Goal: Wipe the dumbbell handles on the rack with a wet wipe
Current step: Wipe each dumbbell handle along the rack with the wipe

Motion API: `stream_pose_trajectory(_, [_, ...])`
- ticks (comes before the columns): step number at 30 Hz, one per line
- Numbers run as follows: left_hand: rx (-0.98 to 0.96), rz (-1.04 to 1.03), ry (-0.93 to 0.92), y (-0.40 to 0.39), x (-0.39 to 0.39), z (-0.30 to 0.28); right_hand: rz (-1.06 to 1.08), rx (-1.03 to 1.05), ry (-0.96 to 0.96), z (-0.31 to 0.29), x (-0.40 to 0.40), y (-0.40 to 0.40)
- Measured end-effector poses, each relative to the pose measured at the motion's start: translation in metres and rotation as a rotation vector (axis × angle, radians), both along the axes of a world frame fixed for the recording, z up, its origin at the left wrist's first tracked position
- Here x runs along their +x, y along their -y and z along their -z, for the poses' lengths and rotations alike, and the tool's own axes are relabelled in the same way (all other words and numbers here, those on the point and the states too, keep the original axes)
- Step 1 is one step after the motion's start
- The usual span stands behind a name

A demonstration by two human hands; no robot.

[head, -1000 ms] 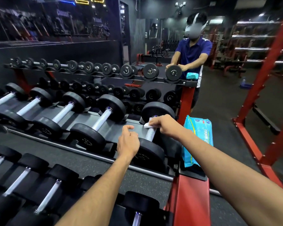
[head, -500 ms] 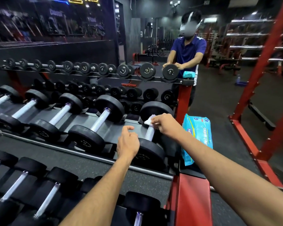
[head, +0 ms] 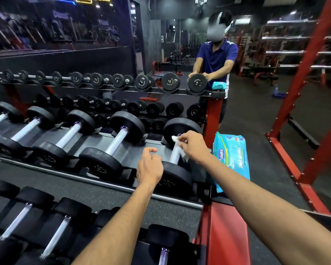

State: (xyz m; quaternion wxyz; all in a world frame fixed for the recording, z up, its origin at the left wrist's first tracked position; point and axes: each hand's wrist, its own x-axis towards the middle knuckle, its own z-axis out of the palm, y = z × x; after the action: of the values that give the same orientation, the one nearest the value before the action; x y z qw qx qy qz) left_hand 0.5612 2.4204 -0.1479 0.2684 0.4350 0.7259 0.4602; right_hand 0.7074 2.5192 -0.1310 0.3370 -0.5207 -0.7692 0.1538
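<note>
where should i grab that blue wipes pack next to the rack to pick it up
Grip the blue wipes pack by its upper end, coming from above and the right: it stands leaning at the rack's end post, so that end is free.

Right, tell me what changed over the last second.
The right hand, gripping the white wet wipe, slid slightly up the rightmost dumbbell's knurled silver handle. The left hand still hovers, loosely curled, over the near black weight; blue wipes pack unmoved.

Dim gym lit by overhead lights, glare on chrome bars, wide-angle bending at the edges, background soft.
</note>
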Motion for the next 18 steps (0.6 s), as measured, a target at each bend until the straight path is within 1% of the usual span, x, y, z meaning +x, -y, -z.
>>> stream_pose_trajectory(2, [-0.004,0.009,-0.001,0.0,-0.001,0.001,-0.006,-0.038,0.002,0.006,-0.003,0.014])
stream_pose_trajectory(6, [0.011,0.014,-0.027,-0.001,0.001,0.002,-0.144,-0.156,-0.036,0.019,0.001,0.039])
stream_pose_trajectory(8, [0.013,0.024,-0.045,0.0,0.002,0.002,-0.096,-0.132,-0.053,0.017,0.0,0.033])
stream_pose_trajectory(11, [-0.001,0.043,-0.063,0.0,0.001,0.001,0.068,-0.058,-0.154,0.011,-0.003,0.013])
stream_pose_trajectory(14, [-0.017,0.066,-0.064,0.001,0.002,-0.002,0.151,-0.074,-0.209,0.01,-0.004,0.007])
stream_pose_trajectory(16, [-0.021,0.078,-0.064,0.003,0.002,-0.004,0.14,-0.105,-0.177,0.015,-0.003,0.018])
stream_pose_trajectory(18, [-0.022,0.081,-0.067,0.005,0.003,-0.005,0.054,-0.183,-0.139,0.022,0.0,0.034])
